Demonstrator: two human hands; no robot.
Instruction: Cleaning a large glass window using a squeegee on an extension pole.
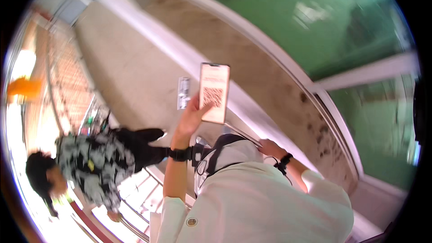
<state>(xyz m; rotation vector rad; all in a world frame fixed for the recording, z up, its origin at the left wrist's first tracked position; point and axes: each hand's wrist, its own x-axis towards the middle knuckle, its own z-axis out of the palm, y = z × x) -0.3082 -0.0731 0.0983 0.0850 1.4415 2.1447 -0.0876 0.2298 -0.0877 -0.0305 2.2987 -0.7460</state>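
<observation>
Currently, a phone [215, 93] is clamped in the left hand [191, 119], its lit screen partly covered by the thumb. Just left of that hand, a pale printed panel [183, 92] is seen; farther left, a person in a patterned shirt [95, 159]. By the right hand [272, 147] a thin rod [243, 134] is seen; whether it is gripped cannot be told.

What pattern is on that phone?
The phone screen shows a dark, speckled square code, clearest in the head view.

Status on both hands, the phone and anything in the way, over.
Left hand holding lit phone, square code showing. Right hand lower right, grip unclear. Left thumb overlaps code's lower edge.
</observation>
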